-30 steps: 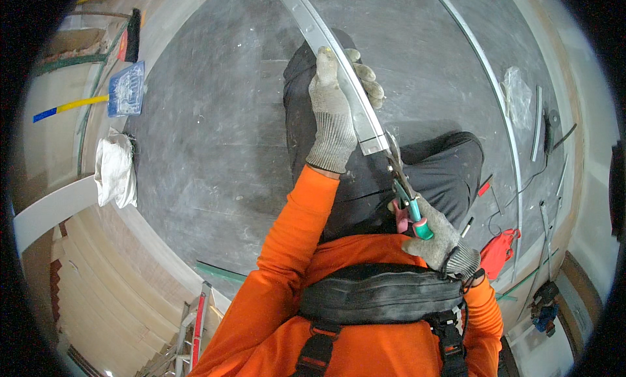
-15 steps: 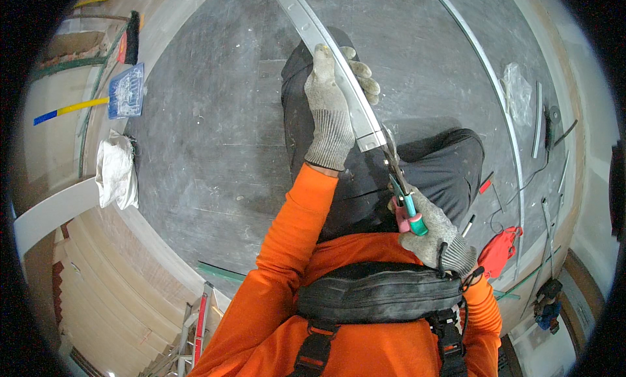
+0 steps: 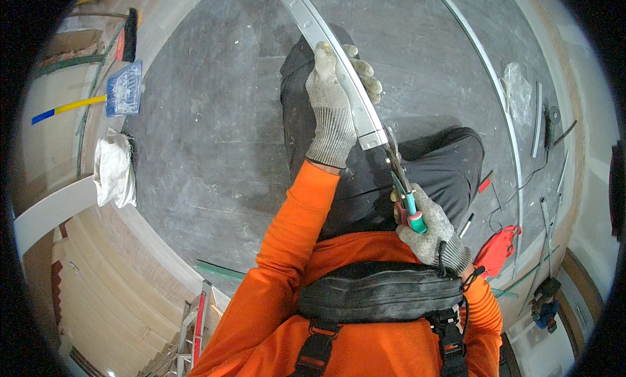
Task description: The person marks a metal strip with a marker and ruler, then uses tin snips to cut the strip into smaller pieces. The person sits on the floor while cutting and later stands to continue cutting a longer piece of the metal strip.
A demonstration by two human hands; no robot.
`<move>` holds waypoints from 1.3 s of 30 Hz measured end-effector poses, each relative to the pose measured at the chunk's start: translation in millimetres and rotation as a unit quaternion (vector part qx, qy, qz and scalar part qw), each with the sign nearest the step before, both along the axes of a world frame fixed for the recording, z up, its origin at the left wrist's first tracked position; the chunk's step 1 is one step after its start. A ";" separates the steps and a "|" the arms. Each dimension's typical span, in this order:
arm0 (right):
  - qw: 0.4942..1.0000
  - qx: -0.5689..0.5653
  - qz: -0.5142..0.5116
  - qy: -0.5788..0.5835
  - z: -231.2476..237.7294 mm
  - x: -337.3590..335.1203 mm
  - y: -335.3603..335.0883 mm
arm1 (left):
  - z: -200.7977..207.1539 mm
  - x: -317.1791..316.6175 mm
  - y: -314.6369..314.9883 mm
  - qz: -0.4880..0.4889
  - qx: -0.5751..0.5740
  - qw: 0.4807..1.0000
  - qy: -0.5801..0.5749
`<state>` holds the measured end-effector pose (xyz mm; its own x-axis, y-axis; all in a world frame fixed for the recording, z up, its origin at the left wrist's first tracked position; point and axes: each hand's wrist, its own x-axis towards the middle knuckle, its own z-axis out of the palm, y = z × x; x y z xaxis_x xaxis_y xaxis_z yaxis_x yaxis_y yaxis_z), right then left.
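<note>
Track was above the legs, near end at the snips, left hand curled around it, right hand wrapped round their handles; judged liable to twist if the left grip slackened.

a gloved left hand is gripping a long metal channel, its thumb lying along the top. at the channel's near end, a gloved right hand is holding snips (green and pink at the handles), blades sitting by its right corner. well left of the channel, a blue dustpan and white sack are showing; well right, a red bag is lying.
</note>
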<state>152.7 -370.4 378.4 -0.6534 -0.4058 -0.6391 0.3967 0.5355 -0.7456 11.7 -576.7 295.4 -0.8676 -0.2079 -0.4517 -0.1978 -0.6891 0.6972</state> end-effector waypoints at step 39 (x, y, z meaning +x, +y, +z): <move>0.996 0.002 0.082 0.028 4.6 -0.5 8.1 | -0.1 1.3 -5.6 -0.004 0.099 0.994 0.037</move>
<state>152.1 -362.3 383.0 -0.6135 -0.5080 -0.6046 0.2610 0.5922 -0.7624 13.0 -582.3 295.4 -0.9017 -0.1134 -0.4173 -0.1571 -0.8131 0.5605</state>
